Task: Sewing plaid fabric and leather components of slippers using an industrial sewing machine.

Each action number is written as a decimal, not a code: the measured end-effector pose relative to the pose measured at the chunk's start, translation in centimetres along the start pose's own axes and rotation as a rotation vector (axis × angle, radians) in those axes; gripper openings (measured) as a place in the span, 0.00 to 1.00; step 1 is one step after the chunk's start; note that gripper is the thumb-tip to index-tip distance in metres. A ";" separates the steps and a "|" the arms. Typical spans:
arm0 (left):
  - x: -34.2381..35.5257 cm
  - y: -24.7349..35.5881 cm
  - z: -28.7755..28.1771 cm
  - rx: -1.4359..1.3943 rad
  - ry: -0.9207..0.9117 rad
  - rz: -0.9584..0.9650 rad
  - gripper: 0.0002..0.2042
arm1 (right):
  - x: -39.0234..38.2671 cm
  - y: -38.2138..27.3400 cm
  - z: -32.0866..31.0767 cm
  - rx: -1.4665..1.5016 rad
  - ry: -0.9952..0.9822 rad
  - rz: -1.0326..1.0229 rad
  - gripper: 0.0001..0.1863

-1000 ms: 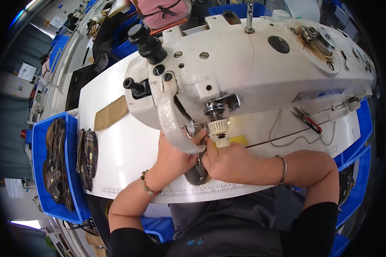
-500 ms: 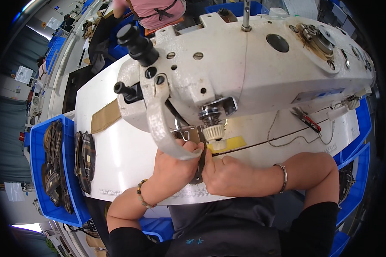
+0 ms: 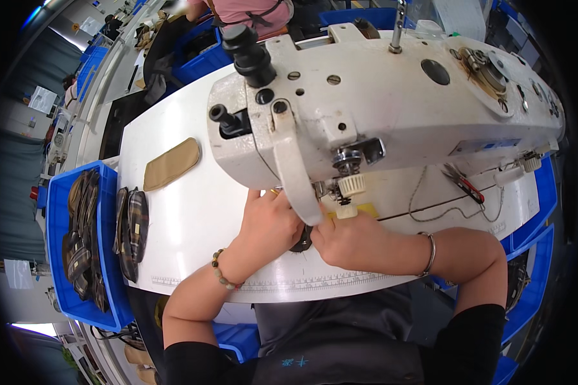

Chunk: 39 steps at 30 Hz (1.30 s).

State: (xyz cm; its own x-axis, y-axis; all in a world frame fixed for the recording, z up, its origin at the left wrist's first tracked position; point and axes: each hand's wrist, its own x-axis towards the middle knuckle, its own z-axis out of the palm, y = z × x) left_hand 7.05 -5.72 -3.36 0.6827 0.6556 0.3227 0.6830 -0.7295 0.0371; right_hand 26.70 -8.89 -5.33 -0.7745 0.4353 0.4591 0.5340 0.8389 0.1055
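Both my hands are under the head of a white sewing machine [image 3: 379, 102], on either side of a narrow dark fabric piece [image 3: 301, 241]. Only the near end of this fabric shows between my hands; the rest is hidden behind them and the machine. My left hand [image 3: 270, 221], with a beaded bracelet at the wrist, has its fingers curled on the fabric, partly covered by the machine's white curved lever [image 3: 295, 173]. From the right, my right hand [image 3: 350, 240] is closed against the fabric's edge, its fingertips hidden behind the machine's front parts.
A tan fabric piece [image 3: 172, 165] lies on the white table at the left. Plaid fabric pieces [image 3: 133, 224] rest beside a blue bin [image 3: 123, 282] holding more. Red-handled snips [image 3: 469, 187] and a grey cord [image 3: 424, 219] lie at the right. A person in pink sits beyond.
The dark fabric has moved farther under the machine with my hands, and less of it shows. My view has shifted, so the machine appears farther right and the whole tan piece shows.
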 end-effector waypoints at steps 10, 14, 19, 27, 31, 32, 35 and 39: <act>0.4 0.2 -3.0 -0.017 0.117 -0.045 0.11 | 0.2 0.8 0.5 0.141 0.066 0.049 0.05; -0.8 1.0 -4.1 -0.007 0.127 0.084 0.11 | 0.0 0.2 0.4 0.095 0.067 0.014 0.08; -1.5 2.0 -4.4 0.052 -0.121 -0.032 0.11 | -0.1 -0.5 -1.4 -0.016 -0.160 -0.075 0.13; -1.4 2.6 -4.1 0.050 -0.075 -0.006 0.12 | -0.2 -0.6 -0.8 -0.016 -0.054 -0.062 0.12; -1.6 2.1 -3.8 0.044 -0.024 0.004 0.18 | -0.3 -0.8 -0.3 0.017 -0.074 -0.072 0.13; -1.7 2.1 -3.4 0.045 -0.023 -0.001 0.18 | -0.3 -0.8 -0.2 0.048 -0.045 -0.069 0.13; -1.6 1.7 -2.6 -0.097 -0.024 0.004 0.20 | -0.2 -1.0 -0.9 0.039 0.006 -0.127 0.12; -1.3 1.2 -2.4 -0.237 -0.072 -0.002 0.19 | -0.5 -1.4 -0.8 0.025 -0.009 -0.109 0.12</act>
State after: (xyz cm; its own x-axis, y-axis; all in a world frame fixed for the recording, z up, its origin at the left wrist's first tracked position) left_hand 6.40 -7.90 -1.45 0.7039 0.6633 0.2540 0.6103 -0.7478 0.2614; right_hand 26.62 -10.56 -5.04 -0.8304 0.3440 0.4382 0.4381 0.8892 0.1321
